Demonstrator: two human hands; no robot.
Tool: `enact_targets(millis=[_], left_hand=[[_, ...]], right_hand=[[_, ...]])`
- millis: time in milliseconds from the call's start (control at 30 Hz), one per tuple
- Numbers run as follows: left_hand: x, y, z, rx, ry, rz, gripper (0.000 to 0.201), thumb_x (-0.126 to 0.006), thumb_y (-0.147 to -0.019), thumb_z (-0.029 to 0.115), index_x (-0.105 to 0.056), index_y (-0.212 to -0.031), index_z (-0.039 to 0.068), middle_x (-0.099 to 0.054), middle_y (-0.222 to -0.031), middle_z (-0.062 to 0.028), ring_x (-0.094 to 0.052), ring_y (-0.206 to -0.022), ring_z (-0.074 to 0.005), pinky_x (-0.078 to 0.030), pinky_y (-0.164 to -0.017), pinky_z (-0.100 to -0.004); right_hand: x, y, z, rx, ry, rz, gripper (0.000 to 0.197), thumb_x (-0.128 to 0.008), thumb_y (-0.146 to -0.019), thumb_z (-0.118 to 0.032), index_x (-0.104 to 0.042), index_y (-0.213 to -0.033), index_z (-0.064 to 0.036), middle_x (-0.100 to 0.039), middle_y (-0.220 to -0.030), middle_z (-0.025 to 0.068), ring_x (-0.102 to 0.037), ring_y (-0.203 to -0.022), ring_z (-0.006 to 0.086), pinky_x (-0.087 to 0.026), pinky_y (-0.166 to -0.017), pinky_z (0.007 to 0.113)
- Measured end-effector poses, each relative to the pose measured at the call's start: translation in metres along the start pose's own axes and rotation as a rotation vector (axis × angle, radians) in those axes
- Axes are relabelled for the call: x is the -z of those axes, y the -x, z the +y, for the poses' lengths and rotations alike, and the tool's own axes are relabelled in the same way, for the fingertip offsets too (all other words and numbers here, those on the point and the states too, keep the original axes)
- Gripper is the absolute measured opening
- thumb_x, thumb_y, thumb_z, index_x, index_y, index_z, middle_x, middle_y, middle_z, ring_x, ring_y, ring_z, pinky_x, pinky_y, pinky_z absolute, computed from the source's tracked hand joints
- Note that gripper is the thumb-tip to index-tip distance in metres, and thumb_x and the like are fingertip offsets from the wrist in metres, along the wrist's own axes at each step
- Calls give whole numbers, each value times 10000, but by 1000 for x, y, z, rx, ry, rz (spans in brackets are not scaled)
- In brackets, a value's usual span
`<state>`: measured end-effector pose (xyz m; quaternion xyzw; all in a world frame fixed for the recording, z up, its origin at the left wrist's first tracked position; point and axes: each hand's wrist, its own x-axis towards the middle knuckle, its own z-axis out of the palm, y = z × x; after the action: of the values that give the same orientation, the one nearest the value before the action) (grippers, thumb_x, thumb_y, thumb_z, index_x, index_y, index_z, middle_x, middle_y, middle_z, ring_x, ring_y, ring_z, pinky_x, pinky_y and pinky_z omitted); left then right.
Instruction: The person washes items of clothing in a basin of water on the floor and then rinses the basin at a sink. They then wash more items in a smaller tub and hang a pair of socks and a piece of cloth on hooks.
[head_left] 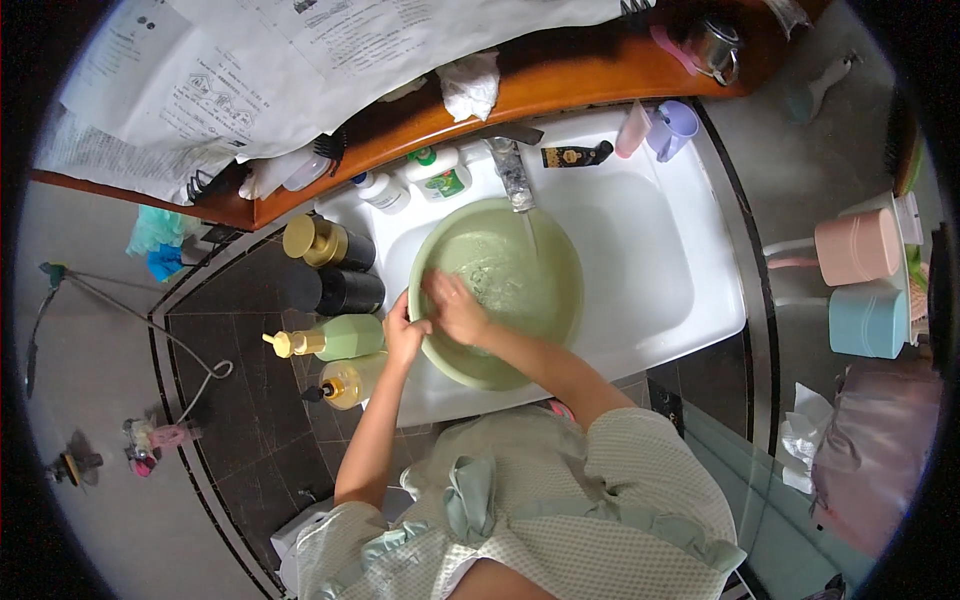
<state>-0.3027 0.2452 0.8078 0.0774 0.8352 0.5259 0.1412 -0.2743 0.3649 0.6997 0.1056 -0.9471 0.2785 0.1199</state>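
A pale green round basin point(560, 255) sits in the white sink point(650, 260) under a chrome tap point(512, 172), and a thin stream of water runs into it. My left hand point(403, 334) grips the basin's near-left rim. My right hand point(456, 307) reaches inside the basin with fingers spread, pressing on its inner wall near the water.
Left of the sink stand two black bottles with gold caps point(330, 245), a green pump bottle point(335, 338) and a yellow pump bottle point(350, 382). White bottles point(437, 172), a dark tube point(575, 155) and a lilac cup point(678, 128) line the back rim. A wooden shelf point(560, 75) runs above.
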Motion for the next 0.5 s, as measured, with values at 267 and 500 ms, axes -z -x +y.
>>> enact_targets(millis=[267, 500], left_hand=[[6, 2, -17, 83, 309, 10, 566, -470, -489, -98, -542, -1044, -11, -583, -784, -38, -528, -641, -120, -423, -536, -220], [6, -4, -19, 90, 296, 12, 538, -462, -496, -105, -559, -1015, 1, -577, -788, -35, -508, -662, -110, -411, -522, -224]], right_hand=[[34, 94, 61, 209, -284, -390, 484, -547, -639, -63, -528, -1116, -144, -447, -1208, 117, -378, -1162, 288, -312, -947, 437], [137, 71, 110, -555, 8, 346, 471, -562, -708, -131, -433, -1161, -128, -570, -995, 112, -527, -952, 308, -405, -797, 436]])
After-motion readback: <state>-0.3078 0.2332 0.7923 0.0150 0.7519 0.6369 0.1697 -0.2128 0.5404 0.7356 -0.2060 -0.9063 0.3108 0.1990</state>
